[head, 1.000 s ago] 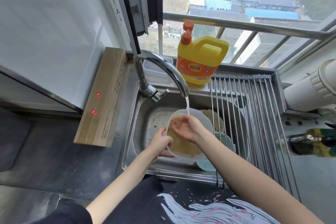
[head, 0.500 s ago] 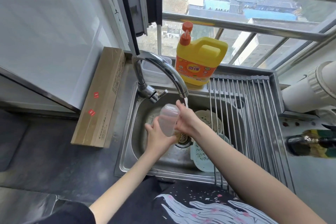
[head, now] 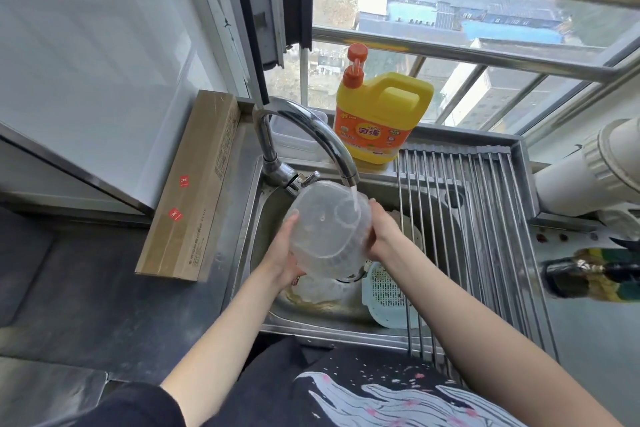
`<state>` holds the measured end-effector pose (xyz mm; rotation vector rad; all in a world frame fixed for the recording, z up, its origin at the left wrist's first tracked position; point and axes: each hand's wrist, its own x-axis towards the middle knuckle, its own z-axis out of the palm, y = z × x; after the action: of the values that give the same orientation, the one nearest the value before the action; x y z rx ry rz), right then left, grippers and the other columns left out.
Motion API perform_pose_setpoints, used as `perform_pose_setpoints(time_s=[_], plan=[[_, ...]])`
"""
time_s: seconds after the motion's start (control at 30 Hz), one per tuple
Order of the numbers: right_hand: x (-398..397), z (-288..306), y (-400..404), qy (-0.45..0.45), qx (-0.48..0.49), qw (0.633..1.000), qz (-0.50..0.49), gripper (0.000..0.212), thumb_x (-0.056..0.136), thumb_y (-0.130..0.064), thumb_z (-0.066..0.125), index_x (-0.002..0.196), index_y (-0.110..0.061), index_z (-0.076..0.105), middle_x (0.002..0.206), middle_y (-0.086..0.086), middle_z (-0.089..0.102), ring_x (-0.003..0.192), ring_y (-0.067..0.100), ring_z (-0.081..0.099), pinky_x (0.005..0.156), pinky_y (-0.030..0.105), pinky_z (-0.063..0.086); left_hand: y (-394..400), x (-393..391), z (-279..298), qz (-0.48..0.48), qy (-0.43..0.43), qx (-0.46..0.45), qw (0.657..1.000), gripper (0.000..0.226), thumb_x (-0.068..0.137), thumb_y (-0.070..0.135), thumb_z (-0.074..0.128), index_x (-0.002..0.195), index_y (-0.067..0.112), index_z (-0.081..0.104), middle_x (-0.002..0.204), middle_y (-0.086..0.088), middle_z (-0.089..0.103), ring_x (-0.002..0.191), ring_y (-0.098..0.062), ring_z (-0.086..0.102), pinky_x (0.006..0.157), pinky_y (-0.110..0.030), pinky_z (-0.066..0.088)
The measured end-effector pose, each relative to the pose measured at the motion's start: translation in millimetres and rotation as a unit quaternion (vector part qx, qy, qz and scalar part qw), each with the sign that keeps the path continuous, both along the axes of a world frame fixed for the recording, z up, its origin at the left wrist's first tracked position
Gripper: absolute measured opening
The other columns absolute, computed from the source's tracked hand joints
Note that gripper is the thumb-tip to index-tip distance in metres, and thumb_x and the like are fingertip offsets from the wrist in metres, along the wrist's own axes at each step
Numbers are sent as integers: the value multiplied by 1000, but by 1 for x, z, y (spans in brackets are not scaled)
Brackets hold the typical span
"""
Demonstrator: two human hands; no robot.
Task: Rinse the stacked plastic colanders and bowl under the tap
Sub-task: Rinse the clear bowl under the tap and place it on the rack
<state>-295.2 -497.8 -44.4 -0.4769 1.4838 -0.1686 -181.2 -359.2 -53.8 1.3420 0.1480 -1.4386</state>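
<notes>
The clear bowl (head: 327,236), gripped by both hands (head: 282,253) (head: 382,230), is best turned slowly under the tap (head: 311,139) stream.

The drain of the sink (head: 266,218) is hidden behind the clear bowl (head: 325,236). A pale green colander (head: 384,291) is partly covered by the right forearm and rack rods. At the right edge, a dark bottle (head: 588,274) is blurred and cut off.
</notes>
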Motion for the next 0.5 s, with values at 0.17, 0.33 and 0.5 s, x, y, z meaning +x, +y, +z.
perform_pose_setpoints(time_s=[0.17,0.33,0.5], plan=[[-18,9,1,-47,52,997,-15,34,82,-44,54,101,-21,71,108,6,73,104,29,65,93,47,49,-1,-8,6,2,38,-68,997,92,44,67,81,119,17,62,115,-9,69,100,-24,67,69,-35,58],[-23,12,-1,-151,68,983,-74,35,95,-27,40,117,-13,63,124,13,63,117,32,57,96,48,47,-4,-9,0,55,110,-91,988,86,39,62,83,110,16,66,104,-10,71,92,-23,69,63,-34,60],[-30,-5,-8,-184,84,977,-74,40,86,-22,43,121,-10,59,133,14,54,123,29,50,104,54,37,-8,-3,1,25,72,-75,994,103,28,62,88,116,15,64,102,-7,71,87,-20,69,64,-32,60]])
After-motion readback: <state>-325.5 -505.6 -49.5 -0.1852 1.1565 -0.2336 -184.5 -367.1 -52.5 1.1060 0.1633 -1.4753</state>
